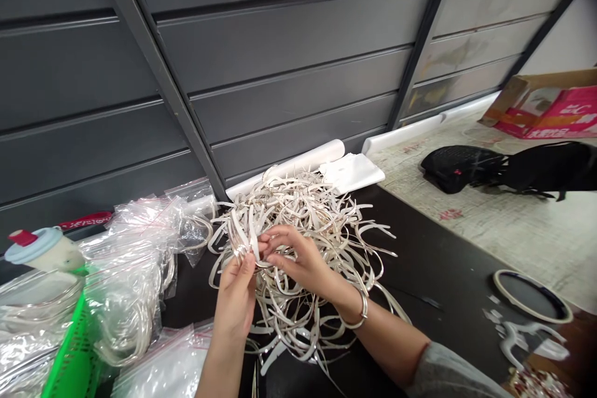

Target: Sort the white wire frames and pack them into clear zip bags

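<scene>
My left hand (pixel 239 286) is closed around a small bundle of thin curved headbands (pixel 240 233), white with shiny metallic edges, their ends pointing up. My right hand (pixel 298 259) reaches in from the right, fingers curled at the bundle's side. Its thumb and fingertips meet one curved band there, though the exact contact is partly hidden. Beneath and behind both hands spreads a large tangled heap of loose headbands (pixel 321 224) on the dark table (pixel 420 273). A bracelet (pixel 364 310) circles the right wrist.
Clear plastic bags (pixel 135 273) with curved bands inside cover the left side, around a green basket (pixel 69 348) and a lidded cup (pixel 44 250). White rolls (pixel 308 158) lie by the grey wall. Tape roll (pixel 532 295) and white scissors (pixel 510 345) sit right; cardboard box (pixel 550 106) beyond.
</scene>
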A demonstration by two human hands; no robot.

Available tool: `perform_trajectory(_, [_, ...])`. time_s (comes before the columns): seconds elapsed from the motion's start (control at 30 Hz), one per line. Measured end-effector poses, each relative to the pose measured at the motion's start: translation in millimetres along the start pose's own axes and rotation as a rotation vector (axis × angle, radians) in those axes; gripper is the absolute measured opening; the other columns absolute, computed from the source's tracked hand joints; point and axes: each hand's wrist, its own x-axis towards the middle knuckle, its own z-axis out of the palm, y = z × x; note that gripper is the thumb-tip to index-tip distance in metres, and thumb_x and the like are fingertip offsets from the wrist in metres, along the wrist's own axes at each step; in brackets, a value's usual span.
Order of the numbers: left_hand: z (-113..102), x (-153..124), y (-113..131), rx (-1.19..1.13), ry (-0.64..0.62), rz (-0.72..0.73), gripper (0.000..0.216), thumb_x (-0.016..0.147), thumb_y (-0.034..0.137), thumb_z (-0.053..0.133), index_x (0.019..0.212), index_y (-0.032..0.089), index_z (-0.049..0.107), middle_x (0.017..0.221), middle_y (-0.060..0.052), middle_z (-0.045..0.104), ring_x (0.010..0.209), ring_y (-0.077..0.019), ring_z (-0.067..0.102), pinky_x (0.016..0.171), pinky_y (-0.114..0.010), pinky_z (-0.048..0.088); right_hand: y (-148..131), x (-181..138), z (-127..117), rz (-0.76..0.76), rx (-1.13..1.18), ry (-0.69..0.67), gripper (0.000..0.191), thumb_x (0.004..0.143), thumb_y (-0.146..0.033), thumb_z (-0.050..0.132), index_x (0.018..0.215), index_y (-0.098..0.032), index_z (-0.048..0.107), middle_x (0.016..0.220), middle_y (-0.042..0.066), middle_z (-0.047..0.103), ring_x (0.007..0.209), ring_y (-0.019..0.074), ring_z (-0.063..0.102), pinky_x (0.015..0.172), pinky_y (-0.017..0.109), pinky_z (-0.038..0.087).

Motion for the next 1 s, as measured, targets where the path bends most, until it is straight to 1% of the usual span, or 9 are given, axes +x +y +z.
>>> perform_trajectory(0.1, [-5.4, -0.2, 10.5, -0.035, 0.073, 0.048, 0.022, 0.071, 0.036, 0.07, 0.085, 0.018, 0.071, 0.082, -0.005, 0.073, 0.09, -0.0209, 0.065, 0.09, -0.033, 0.044, 12.6, 8.2, -18.6, 0.092, -0.079, 0.063, 0.013, 0.089, -0.026, 0.05, 0.097, -0.021, 0.059, 0.084, 0.003, 0.065, 0.075, 0.0139, 0.063, 0.064, 0.028, 0.054])
perform_trajectory(0.17, [-9.8, -0.7, 17.4, -0.077, 0.105, 0.079, 0.023, 0.071, 0.036, 0.07, 0.085, 0.018, 0.07, 0.071, -0.003, 0.072, 0.085, -0.021, 0.067, 0.089, -0.035, 0.044, 25.4, 21.7, -35.0, 0.223, -0.212, 0.11, 0.019, 0.091, -0.03, 0.045, 0.094, -0.02, 0.061, 0.074, 0.002, 0.063, 0.06, 0.0133, 0.058, 0.051, 0.026, 0.049])
perform_trajectory(0.23, [-13.5, -1.6, 22.4, -0.12, 0.125, 0.113, 0.023, 0.07, 0.036, 0.071, 0.084, 0.018, 0.069, 0.066, -0.002, 0.07, 0.081, -0.0209, 0.067, 0.087, -0.035, 0.045, 40.6, 43.7, -50.3, 0.363, -0.43, 0.103, 0.029, 0.093, -0.033, 0.038, 0.103, -0.017, 0.061, 0.075, 0.004, 0.065, 0.059, 0.0145, 0.057, 0.052, 0.026, 0.046])
perform_trajectory(0.33, [-16.8, -4.0, 26.2, -0.152, 0.134, 0.118, 0.022, 0.071, 0.035, 0.069, 0.085, 0.018, 0.068, 0.065, -0.001, 0.068, 0.078, -0.019, 0.066, 0.085, -0.033, 0.046, 66.0, 85.8, -63.1, 0.473, -0.736, -0.069, 0.034, 0.095, -0.028, 0.032, 0.105, -0.015, 0.061, 0.099, 0.009, 0.066, 0.092, 0.0198, 0.061, 0.078, 0.029, 0.045])
perform_trajectory(0.43, [-18.3, -7.5, 28.4, -0.155, 0.102, 0.102, 0.021, 0.075, 0.036, 0.066, 0.087, 0.018, 0.068, 0.067, -0.001, 0.068, 0.078, -0.0177, 0.065, 0.083, -0.03, 0.046, 91.4, 120.4, -60.8, 0.559, -0.818, -0.221, 0.028, 0.093, -0.027, 0.042, 0.089, -0.011, 0.065, 0.092, 0.011, 0.067, 0.091, 0.0222, 0.061, 0.082, 0.033, 0.044])
perform_trajectory(0.53, [-19.6, -11.0, 31.2, -0.158, 0.089, 0.107, 0.022, 0.075, 0.036, 0.066, 0.088, 0.019, 0.067, 0.067, -0.001, 0.067, 0.077, -0.0175, 0.064, 0.082, -0.03, 0.046, 111.2, 135.7, -51.1, 0.635, -0.841, -0.369, 0.023, 0.089, -0.032, 0.052, 0.098, -0.013, 0.06, 0.099, 0.006, 0.063, 0.086, 0.0174, 0.061, 0.078, 0.035, 0.05])
perform_trajectory(0.7, [-22.7, -13.8, 35.7, -0.161, 0.139, 0.11, 0.027, 0.071, 0.039, 0.069, 0.086, 0.017, 0.068, 0.067, -0.002, 0.066, 0.078, -0.0187, 0.062, 0.086, -0.032, 0.043, 123.3, 133.7, -45.5, 0.622, -0.802, -0.444, 0.022, 0.088, -0.032, 0.054, 0.097, -0.013, 0.06, 0.096, 0.003, 0.062, 0.082, 0.0161, 0.06, 0.072, 0.033, 0.051])
perform_trajectory(0.87, [-25.4, -13.4, 36.8, -0.148, 0.131, 0.106, 0.025, 0.073, 0.039, 0.066, 0.087, 0.018, 0.068, 0.068, -0.003, 0.067, 0.079, -0.0192, 0.062, 0.084, -0.032, 0.044, 111.2, 117.8, -62.2, 0.493, -0.705, -0.342, 0.013, 0.08, -0.02, 0.056, 0.077, -0.012, 0.066, 0.076, 0.004, 0.065, 0.072, 0.0166, 0.059, 0.07, 0.029, 0.045])
perform_trajectory(1.0, [-26.6, -12.2, 35.0, -0.149, 0.122, 0.111, 0.024, 0.075, 0.038, 0.064, 0.088, 0.019, 0.068, 0.07, -0.003, 0.067, 0.08, -0.0186, 0.062, 0.085, -0.031, 0.043, 93.5, 98.1, -78.5, 0.412, -0.577, -0.242, 0.019, 0.076, -0.026, 0.054, 0.081, -0.013, 0.068, 0.081, 0.006, 0.068, 0.076, 0.0194, 0.06, 0.072, 0.03, 0.045])
